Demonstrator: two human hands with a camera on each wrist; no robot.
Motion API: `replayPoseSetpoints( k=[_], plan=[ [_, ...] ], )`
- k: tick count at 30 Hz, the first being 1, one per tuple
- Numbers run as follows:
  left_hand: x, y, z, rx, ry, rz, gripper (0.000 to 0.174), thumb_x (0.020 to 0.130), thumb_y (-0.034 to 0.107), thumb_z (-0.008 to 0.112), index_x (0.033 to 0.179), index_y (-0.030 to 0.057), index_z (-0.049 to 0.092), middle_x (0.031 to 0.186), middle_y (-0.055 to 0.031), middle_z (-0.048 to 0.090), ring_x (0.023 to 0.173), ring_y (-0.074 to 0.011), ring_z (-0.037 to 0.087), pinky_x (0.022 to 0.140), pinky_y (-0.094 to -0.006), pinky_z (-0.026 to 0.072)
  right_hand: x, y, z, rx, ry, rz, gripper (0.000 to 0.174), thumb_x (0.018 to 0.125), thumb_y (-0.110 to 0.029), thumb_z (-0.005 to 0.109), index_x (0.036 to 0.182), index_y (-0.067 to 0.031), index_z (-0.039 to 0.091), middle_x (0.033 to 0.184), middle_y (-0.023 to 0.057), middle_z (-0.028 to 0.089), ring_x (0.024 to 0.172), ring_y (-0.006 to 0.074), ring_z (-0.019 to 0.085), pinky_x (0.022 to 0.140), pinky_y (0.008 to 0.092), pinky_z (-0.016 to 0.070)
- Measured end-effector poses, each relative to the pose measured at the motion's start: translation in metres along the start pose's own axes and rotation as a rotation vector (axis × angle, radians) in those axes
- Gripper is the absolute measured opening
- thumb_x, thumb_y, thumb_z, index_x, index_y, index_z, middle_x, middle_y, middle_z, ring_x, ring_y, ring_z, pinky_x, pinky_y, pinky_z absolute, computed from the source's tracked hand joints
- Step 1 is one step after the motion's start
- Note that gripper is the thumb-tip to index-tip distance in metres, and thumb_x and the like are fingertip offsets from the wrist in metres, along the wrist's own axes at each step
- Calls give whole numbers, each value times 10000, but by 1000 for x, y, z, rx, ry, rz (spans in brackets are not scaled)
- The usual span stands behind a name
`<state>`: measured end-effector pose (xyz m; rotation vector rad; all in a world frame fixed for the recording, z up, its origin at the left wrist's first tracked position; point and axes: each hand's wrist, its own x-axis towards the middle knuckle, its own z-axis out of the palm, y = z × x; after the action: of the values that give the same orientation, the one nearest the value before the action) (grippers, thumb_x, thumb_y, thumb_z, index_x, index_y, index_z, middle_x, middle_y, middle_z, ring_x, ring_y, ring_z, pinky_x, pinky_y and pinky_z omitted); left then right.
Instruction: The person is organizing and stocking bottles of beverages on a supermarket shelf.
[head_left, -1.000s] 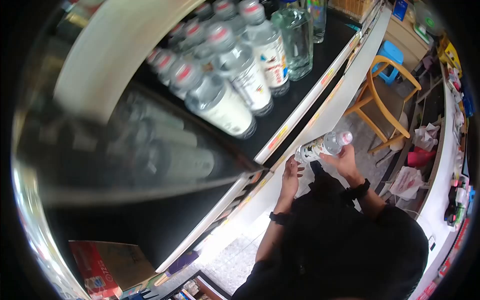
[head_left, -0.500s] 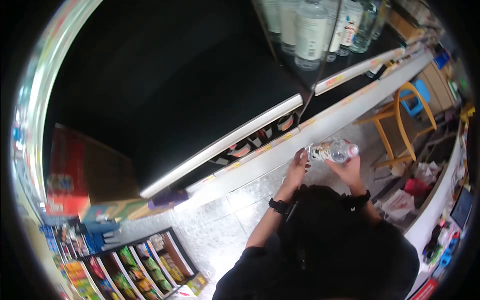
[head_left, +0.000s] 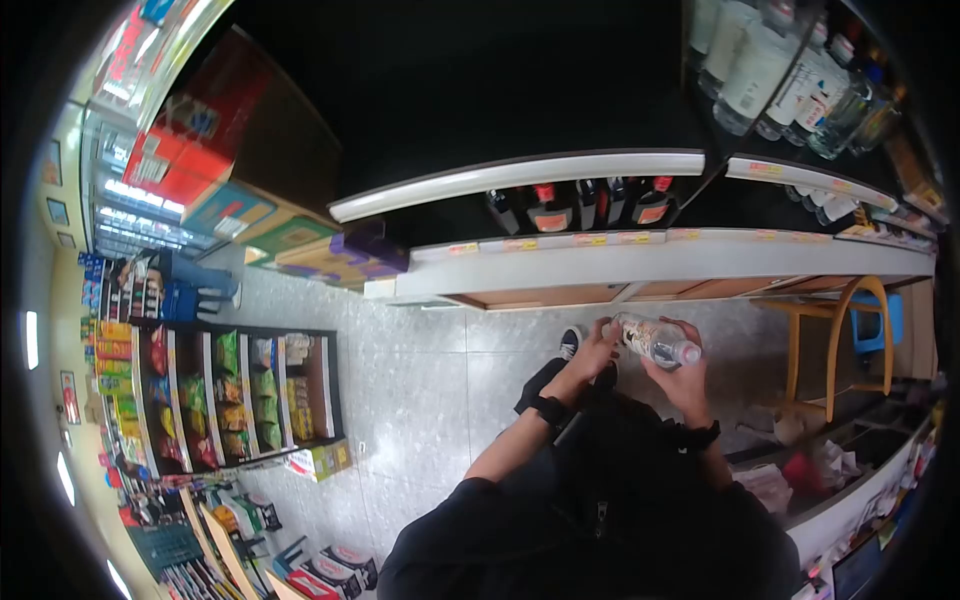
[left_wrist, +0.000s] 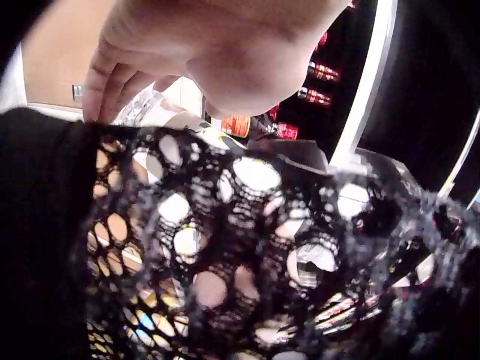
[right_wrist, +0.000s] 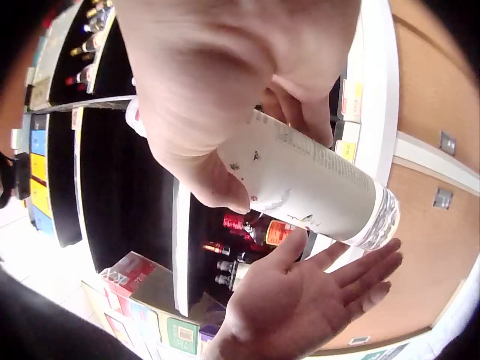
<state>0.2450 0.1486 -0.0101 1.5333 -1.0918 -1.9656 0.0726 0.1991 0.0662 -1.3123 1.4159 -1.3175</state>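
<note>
Right hand [head_left: 682, 378]: clenched round the middle of the water bottle [head_left: 655, 340], thumb and fingers curled onto its white label.
Left hand [head_left: 597, 350]: released, fingers straight, palm spread at the bottle's base end; whether it touched the base could not be told.
Water bottle: held on its side in the air in front of the person's chest, base to the left, cap to the right, above the tiled floor [head_left: 430, 380].
Shelf [head_left: 650, 262]: just beyond the hands, with price tags along its white edge.
Dark bottles [head_left: 590, 205]: stood in a row on the far shelf, red labels showing.
Clear bottles [head_left: 770, 70]: stood far right on a higher shelf.
Wooden chair [head_left: 850, 345]: to the right, a blue stool [head_left: 886, 322] behind it.
Snack rack [head_left: 240, 390]: well apart on the left.
Cardboard boxes [head_left: 230, 140]: far left, stacked.
</note>
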Motion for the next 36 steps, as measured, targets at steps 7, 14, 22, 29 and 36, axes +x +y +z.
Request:
replayPoseSetpoints(
  k=[7, 14, 22, 29, 36],
  plan=[
    [-9, -3, -77, -136, 95, 115, 651, 947, 541, 440, 1391, 79, 324, 1044, -167, 593, 846, -243, 625, 696, -337, 504, 25, -17, 65, -61, -155, -85, 628, 658, -21, 790, 1202, -4, 476, 1212, 145, 572, 1094, 219, 576, 934, 334, 463],
    [-16, 29, -185, -116, 286, 262, 665, 980, 525, 344, 1422, 28, 363, 1270, -206, 549, 1114, -287, 558, 918, -374, 432, 81, -39, 186, -122, -276, -279, 664, 674, 8, 773, 1248, -4, 440, 1276, 160, 533, 1157, 254, 547, 978, 360, 438],
    [-5, 68, -253, -369, 237, 592, 694, 1013, 485, 236, 1449, -55, 235, 1513, -212, 248, 1424, -277, 198, 1153, -331, 147, 142, -43, 301, -216, -186, -477, 672, 694, 2, 776, 1274, -28, 438, 1305, 181, 518, 1210, 290, 515, 1011, 375, 412],
    [28, 76, -276, -415, 178, 628, 719, 1009, 510, 206, 1456, -53, 210, 1524, -211, 222, 1432, -278, 174, 1150, -336, 131, 173, -29, 344, -261, 34, -371, 607, 697, -101, 801, 1202, 20, 487, 1138, 198, 581, 1031, 345, 590, 883, 396, 466],
    [84, 69, -298, -379, 155, 569, 762, 965, 612, 97, 1484, 75, 247, 1541, -123, 242, 1444, -253, 143, 1145, -454, -5, 216, -9, 378, -260, 83, -279, 350, 711, -134, 778, 979, 33, 627, 931, 195, 652, 959, 342, 609, 850, 407, 461]
  ],
)
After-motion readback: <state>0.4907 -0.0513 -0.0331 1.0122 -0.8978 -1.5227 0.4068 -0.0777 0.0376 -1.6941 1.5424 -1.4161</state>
